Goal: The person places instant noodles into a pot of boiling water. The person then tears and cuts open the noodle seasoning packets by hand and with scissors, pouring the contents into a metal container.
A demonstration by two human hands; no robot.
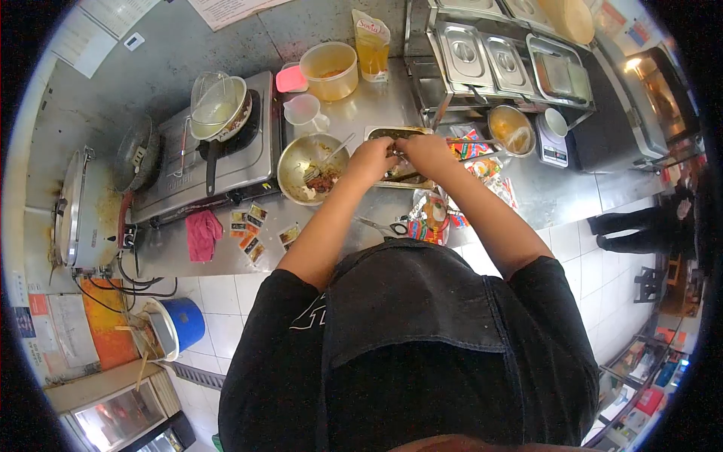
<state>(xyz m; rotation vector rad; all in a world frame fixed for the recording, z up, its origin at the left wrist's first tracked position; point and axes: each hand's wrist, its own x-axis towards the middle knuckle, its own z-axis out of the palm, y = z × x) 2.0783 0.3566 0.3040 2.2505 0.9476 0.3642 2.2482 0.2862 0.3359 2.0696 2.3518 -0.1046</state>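
Over a rectangular metal tray (420,183) my left hand (372,160) and my right hand (426,155) meet, fingers curled in together. Something small and dark seems to be between the fingertips, too hidden to name. Long thin utensils lie across the tray's right side, partly under my right hand. Just left of my left hand is a steel mixing bowl (290,181) with a reddish-brown minced mixture and a fork-like utensil (339,147). Scissors (393,227) rest on the counter below the hands, beside red printed packets (431,215).
A gas stove (245,162) on the left carries a pan (226,129) with a strainer (211,98) in it. Behind the bowl stand a measuring jug (303,113), a yellowish tub (329,71) and an oil pouch (372,47). To the right are a steel bowl (512,124) and a scale (553,153).
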